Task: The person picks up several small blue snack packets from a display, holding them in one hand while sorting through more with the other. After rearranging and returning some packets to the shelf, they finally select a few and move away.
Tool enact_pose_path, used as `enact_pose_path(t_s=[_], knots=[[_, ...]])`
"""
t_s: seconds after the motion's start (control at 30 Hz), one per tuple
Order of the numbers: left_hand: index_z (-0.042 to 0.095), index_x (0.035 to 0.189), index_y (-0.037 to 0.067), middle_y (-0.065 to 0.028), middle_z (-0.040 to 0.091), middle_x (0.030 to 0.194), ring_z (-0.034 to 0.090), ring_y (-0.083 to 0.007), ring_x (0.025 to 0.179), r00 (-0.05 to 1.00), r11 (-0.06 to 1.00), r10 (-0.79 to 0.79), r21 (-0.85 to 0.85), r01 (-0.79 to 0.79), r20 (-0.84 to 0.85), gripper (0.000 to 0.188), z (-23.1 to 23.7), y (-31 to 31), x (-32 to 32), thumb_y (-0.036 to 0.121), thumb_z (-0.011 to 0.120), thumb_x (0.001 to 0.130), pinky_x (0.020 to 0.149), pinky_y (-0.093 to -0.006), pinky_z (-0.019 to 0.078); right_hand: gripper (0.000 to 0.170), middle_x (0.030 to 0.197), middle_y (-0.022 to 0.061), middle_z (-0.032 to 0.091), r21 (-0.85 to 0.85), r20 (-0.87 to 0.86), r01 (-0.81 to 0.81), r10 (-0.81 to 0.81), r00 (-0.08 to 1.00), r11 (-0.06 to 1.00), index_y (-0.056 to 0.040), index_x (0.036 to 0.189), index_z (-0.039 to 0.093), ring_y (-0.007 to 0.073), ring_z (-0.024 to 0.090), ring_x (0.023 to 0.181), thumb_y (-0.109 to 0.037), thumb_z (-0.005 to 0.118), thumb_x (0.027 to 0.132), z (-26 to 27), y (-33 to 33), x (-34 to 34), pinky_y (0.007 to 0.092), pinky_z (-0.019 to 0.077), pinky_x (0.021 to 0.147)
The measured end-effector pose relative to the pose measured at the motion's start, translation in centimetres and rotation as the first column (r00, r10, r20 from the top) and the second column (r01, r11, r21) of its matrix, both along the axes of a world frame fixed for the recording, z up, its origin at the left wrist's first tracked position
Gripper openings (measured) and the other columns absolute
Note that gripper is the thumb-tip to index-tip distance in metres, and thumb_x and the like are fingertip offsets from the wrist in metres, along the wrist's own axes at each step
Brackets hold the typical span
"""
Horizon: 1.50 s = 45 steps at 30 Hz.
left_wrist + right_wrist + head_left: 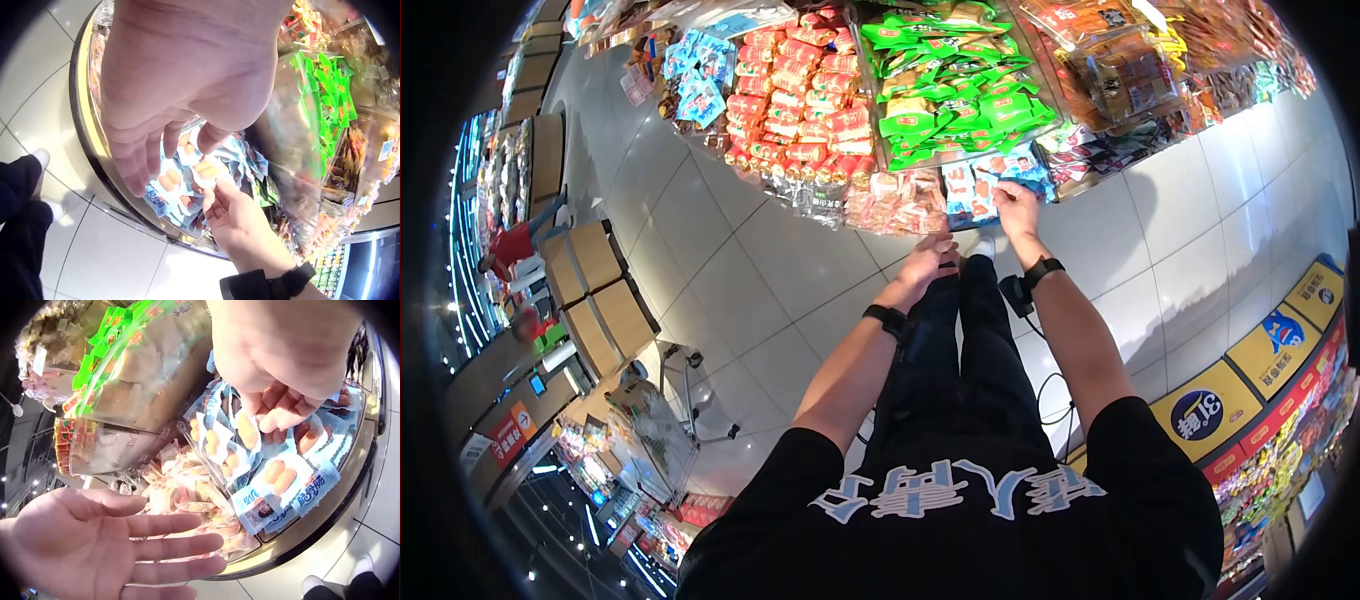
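My right hand (1018, 208) is over the front bin of blue-and-white snack packets (975, 192), each printed with small sausages. In the left wrist view its thumb and fingers pinch the edge of one sausage packet (205, 170) at the top of the pile. Curled fingertips of the same hand hide part of that spot in the right wrist view. My left hand (106, 544) holds nothing; its palm is turned up and its fingers are straight, beside the bin and in front of the pinkish wrapped snacks (187, 494). Both wrists wear black straps.
Behind the front bins, clear dividers separate green snack bags (960, 95) from red-and-gold wrapped snacks (800, 95). A dark rim (312, 534) edges the curved display. Pale floor tiles (790, 260) lie around it. Yellow-fronted shelves (1210, 405) stand at the right, cardboard boxes (605, 290) at the left.
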<state>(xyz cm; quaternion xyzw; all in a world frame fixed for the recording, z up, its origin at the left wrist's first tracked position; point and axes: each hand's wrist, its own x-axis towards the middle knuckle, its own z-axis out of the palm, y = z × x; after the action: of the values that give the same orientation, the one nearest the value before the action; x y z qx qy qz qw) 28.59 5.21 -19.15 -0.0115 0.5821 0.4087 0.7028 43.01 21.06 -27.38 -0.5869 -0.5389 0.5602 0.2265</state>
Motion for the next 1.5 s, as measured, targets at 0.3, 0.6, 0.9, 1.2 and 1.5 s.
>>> enact_pose_path(t_s=[0.3,0.6,0.9,1.2,1.5], knots=[[0.046,0.133,0.002,-0.0101,0.058,0.122,0.058,-0.0222,0.112,0.999,1.000,0.011,-0.025,-0.012,-0.035,0.041,1.5,-1.9,-1.4,0.025,0.049,0.100,0.093,-0.0382,0.0499,0.018,0.077,0.0111,0.071,0.134,0.380,-0.168,0.106,0.919,0.977,-0.0055,0.096,0.073,0.0174,0.067,0.066,-0.018,0.069,0.084,0.9,1.8,-1.9,0.0316,0.0514,0.066],[0.046,0.134,0.000,-0.0109,0.058,0.122,0.058,-0.0213,0.112,0.999,0.999,0.025,-0.036,-0.027,-0.043,0.041,3.5,-2.7,-1.5,0.024,0.048,0.100,0.093,-0.0370,0.0491,0.019,0.083,0.0132,0.072,0.198,0.409,-0.067,-0.021,0.912,0.978,-0.0061,0.099,0.071,0.0226,0.070,0.077,-0.017,0.066,0.084,0.5,0.0,0.3,0.0342,0.0526,0.073],[0.049,0.131,0.004,-0.0129,0.060,0.125,0.059,-0.0245,0.112,0.986,0.994,0.108,0.026,-0.106,-0.127,0.037,8.5,-3.4,-4.9,0.023,0.047,0.100,0.093,-0.0380,0.0486,0.011,0.072,0.0063,0.068,0.214,0.182,-0.185,0.147,0.972,0.959,-0.0030,0.093,0.069,0.0117,0.062,0.065,-0.011,0.063,0.089,7.6,-1.9,2.4,0.0279,0.0496,0.063],[0.058,0.116,0.008,-0.0071,0.066,0.106,0.064,-0.0208,0.097,0.947,0.924,0.222,0.359,-0.128,-0.233,0.027,17.9,0.6,-16.2,0.025,0.052,0.098,0.085,-0.0367,0.0516,0.014,0.077,0.0070,0.070,0.570,-0.047,-0.186,0.258,0.965,0.801,-0.0008,0.095,0.067,0.0119,0.065,0.069,-0.013,0.062,0.092,23.4,1.2,-9.9,0.0274,0.0505,0.063],[0.059,0.109,0.006,-0.0081,0.069,0.099,0.069,-0.0202,0.091,0.914,0.882,0.321,0.430,-0.192,-0.249,0.021,21.2,0.4,-32.2,0.019,0.046,0.099,0.077,-0.0322,0.0535,0.027,0.097,0.0141,0.066,0.733,0.337,-0.583,0.558,0.758,0.351,-0.0034,0.102,0.066,0.0269,0.065,0.088,-0.018,0.072,0.080,32.7,-0.1,-32.9,0.0372,0.0520,0.080]])
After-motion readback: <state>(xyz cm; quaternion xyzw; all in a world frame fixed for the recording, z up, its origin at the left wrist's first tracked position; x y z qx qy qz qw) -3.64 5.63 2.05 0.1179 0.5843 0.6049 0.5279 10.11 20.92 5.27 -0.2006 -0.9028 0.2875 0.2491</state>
